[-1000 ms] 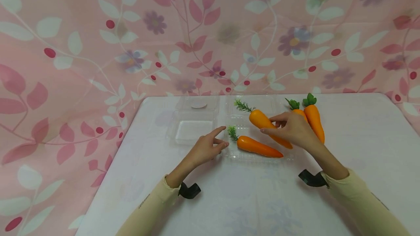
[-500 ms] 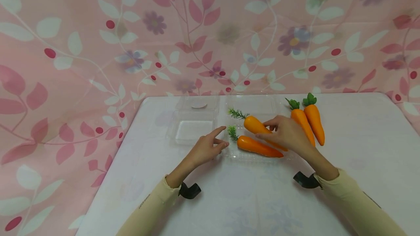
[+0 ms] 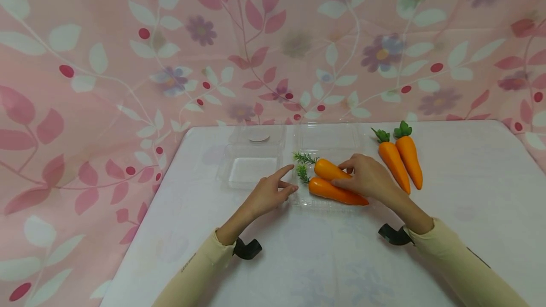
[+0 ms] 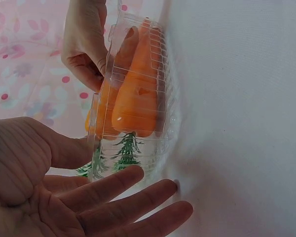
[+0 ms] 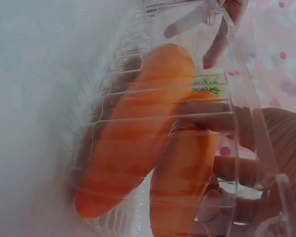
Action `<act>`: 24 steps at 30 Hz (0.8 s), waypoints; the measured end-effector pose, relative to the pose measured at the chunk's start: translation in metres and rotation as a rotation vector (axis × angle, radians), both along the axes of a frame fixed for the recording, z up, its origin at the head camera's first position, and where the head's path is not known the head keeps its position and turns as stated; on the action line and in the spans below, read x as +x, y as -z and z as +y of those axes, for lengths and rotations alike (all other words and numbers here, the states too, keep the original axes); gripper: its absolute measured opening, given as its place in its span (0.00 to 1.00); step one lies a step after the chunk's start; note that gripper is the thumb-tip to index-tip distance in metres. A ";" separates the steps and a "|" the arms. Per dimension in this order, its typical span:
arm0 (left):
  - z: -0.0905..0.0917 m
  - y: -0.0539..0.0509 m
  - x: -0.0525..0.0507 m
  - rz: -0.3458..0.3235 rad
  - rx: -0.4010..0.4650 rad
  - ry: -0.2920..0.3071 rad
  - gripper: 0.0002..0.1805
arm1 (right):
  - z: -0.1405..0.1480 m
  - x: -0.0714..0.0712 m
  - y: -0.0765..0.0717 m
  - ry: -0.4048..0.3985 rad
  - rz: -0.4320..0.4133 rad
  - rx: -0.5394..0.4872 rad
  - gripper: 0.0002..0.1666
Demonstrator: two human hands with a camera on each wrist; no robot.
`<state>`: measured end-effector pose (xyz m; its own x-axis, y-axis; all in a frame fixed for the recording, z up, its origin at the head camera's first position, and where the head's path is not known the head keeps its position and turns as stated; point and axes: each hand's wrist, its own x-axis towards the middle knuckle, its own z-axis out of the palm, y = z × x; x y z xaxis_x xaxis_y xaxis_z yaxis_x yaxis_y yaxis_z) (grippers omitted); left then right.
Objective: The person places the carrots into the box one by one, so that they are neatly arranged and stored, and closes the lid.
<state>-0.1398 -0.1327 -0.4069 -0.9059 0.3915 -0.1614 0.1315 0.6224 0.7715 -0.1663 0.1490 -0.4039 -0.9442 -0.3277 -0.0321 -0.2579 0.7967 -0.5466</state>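
In the head view an orange carrot (image 3: 334,192) lies along the near side of a clear plastic box (image 3: 330,207). Behind it, inside the same box, a second carrot (image 3: 328,169) is pinched between thumb and fingers of the right hand (image 3: 368,176); the right wrist view shows this grip on the carrot (image 5: 182,182) through the clear wall. At the box's left end, the left hand (image 3: 268,195) has its fingers spread, holding no carrot. Its thumb and fingers lie around that end beside the green leaves (image 4: 128,150) in the left wrist view.
The box's raised lid (image 3: 328,135) stands behind it. Left of it is another clear box (image 3: 251,172), opened, with its lid (image 3: 243,134) behind. Two more carrots (image 3: 394,165) (image 3: 410,162) lie side by side at the right. A floral cloth hangs behind the table.
The right hand has moved left and lower with its carrot, which now lies closer beside the near carrot in the box. The left hand has not visibly moved.
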 end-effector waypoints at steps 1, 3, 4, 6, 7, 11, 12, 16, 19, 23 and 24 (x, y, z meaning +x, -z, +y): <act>0.000 0.000 0.000 -0.002 0.001 -0.001 0.34 | 0.000 0.000 0.000 -0.005 0.000 0.004 0.28; 0.000 0.000 0.000 -0.003 0.001 -0.004 0.34 | 0.000 -0.001 0.000 -0.011 -0.004 0.014 0.29; 0.000 -0.001 0.001 -0.003 0.003 -0.004 0.34 | -0.001 -0.002 -0.001 -0.015 -0.007 0.022 0.29; -0.001 -0.001 0.001 -0.002 0.005 -0.004 0.34 | -0.001 -0.003 -0.001 -0.021 -0.014 0.036 0.29; -0.001 -0.001 0.001 0.000 0.006 -0.004 0.34 | -0.001 -0.003 -0.001 -0.027 -0.019 0.041 0.29; -0.001 -0.001 0.001 0.009 0.008 0.003 0.34 | -0.002 -0.005 0.003 -0.044 -0.033 0.053 0.30; -0.001 -0.001 0.001 0.011 0.009 0.004 0.34 | -0.002 -0.006 0.004 -0.050 -0.035 0.053 0.30; -0.001 0.000 0.001 0.018 0.006 0.005 0.34 | -0.002 -0.007 0.007 -0.062 -0.046 0.047 0.29; 0.000 0.000 0.002 0.015 0.006 0.003 0.34 | -0.003 -0.007 0.008 -0.063 -0.060 0.031 0.28; 0.000 0.000 0.001 0.010 0.013 0.002 0.34 | -0.004 -0.009 0.009 -0.068 -0.066 0.037 0.27; 0.000 0.000 0.001 0.010 0.014 0.001 0.34 | -0.005 -0.010 0.009 -0.071 -0.068 0.040 0.27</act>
<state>-0.1388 -0.1332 -0.4068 -0.9070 0.3948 -0.1466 0.1401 0.6112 0.7790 -0.1762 0.1444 -0.4133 -0.9141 -0.3904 -0.1097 -0.2775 0.7993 -0.5330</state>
